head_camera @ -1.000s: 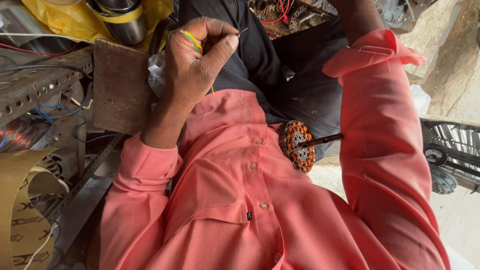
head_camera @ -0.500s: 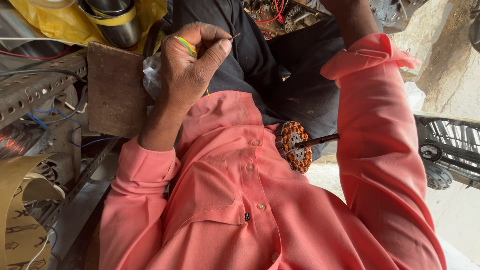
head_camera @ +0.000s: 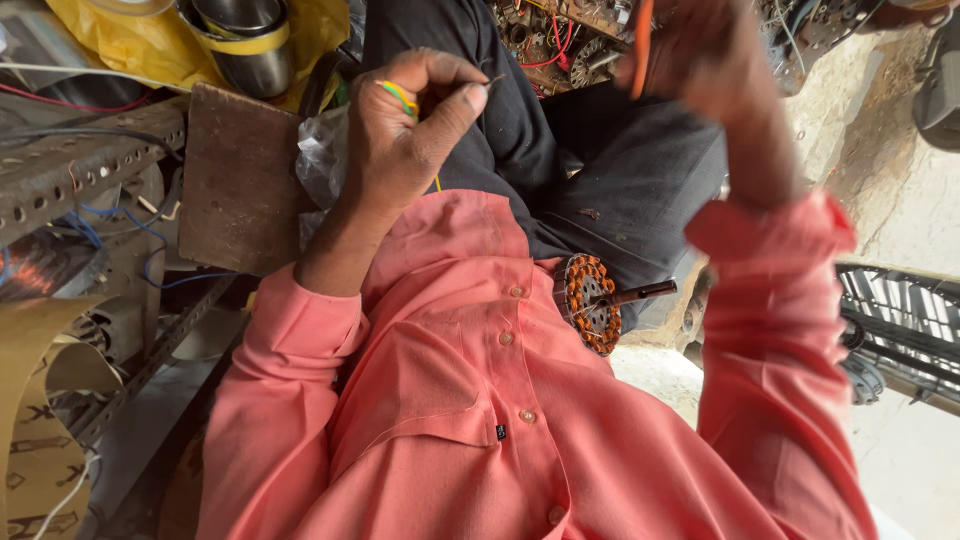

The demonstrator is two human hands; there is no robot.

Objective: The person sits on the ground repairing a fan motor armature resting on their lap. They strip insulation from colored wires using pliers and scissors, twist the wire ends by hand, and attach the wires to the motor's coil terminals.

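Two hands are raised: the left hand pinches a thin yellow-green wire. The right hand is motion-blurred around something orange; its grip is unreadable. A copper-wound stator rests half-hidden against the shirt.

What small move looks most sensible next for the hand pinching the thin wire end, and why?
Probably bring the left hand down toward the wound stator. That hand pinches a thin wire end with yellow-green wire looped over its fingers, well away from the stator, which rests in the lap with its shaft sticking out. The right hand is raised and blurred, so it gives no steadying yet.
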